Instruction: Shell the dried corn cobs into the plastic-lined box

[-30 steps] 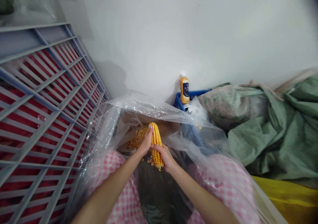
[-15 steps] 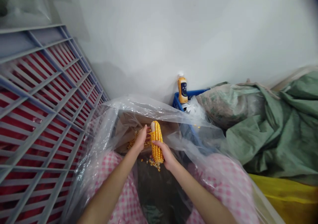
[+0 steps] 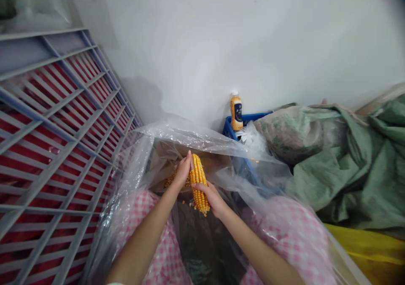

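A yellow corn cob (image 3: pixel 198 178) stands nearly upright between my hands, over an open clear plastic bag (image 3: pixel 196 137). My right hand (image 3: pixel 212 197) is wrapped round its lower half. My left hand (image 3: pixel 183 172) presses against the cob's upper left side, thumb at the tip. Loose kernels (image 3: pixel 173 179) lie in the bag behind my left hand, and a few hang below the cob. My knees in pink checked cloth (image 3: pixel 294 230) show under the plastic on either side.
A grey slatted rack (image 3: pixel 53 141) over red material fills the left. A blue crate (image 3: pixel 229 127) with an orange bottle (image 3: pixel 236 111) stands by the white wall. Green sacks (image 3: pixel 341 158) are heaped at right, and a yellow sheet (image 3: pixel 367 247) lies below them.
My left hand drew away from the cob half a second ago and now presses on its upper part again. Loose kernels have dropped below the cob. The right hand kept its hold.
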`<state>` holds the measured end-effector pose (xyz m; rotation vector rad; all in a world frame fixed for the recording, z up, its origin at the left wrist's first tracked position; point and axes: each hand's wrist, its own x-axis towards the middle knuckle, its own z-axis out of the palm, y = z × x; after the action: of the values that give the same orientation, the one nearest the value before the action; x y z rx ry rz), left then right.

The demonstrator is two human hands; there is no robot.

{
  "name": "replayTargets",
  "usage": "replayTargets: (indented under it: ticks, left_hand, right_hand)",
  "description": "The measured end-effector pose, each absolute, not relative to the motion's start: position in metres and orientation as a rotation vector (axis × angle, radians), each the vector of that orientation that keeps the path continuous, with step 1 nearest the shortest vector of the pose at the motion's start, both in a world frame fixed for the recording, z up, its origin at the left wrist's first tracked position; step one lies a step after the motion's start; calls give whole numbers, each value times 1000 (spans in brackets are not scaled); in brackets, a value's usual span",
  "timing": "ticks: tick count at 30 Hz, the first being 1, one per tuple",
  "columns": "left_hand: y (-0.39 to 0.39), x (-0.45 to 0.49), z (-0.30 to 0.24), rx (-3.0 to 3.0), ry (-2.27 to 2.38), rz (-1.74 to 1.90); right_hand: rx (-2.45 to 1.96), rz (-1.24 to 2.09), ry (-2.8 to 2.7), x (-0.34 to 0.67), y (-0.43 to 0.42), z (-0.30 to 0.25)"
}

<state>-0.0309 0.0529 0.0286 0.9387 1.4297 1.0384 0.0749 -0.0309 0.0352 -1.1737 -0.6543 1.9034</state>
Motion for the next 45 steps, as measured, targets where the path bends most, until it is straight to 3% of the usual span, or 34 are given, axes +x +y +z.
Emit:
replayTargets:
  ticks: [8,19,26,34,45]
  left_hand:
    - [57,-48,42,688,1311,820]
    - [55,-42,31,788,1281,1029]
    - [54,-45,33,793,1323,1018]
    - [52,-37,29,873,1174,1082]
    - [52,-44,36,1002,1430,961]
  right_hand:
    - [-1205,1766,-750,78,-28,30]
    - [-1202,1771,-791,78,-29,34]
    - [-1308,1577,-1014,77,-27,18]
    - [-1213,1700,-863,79,-28,26]
    - [-1503,1368,-1156,75,-27,13]
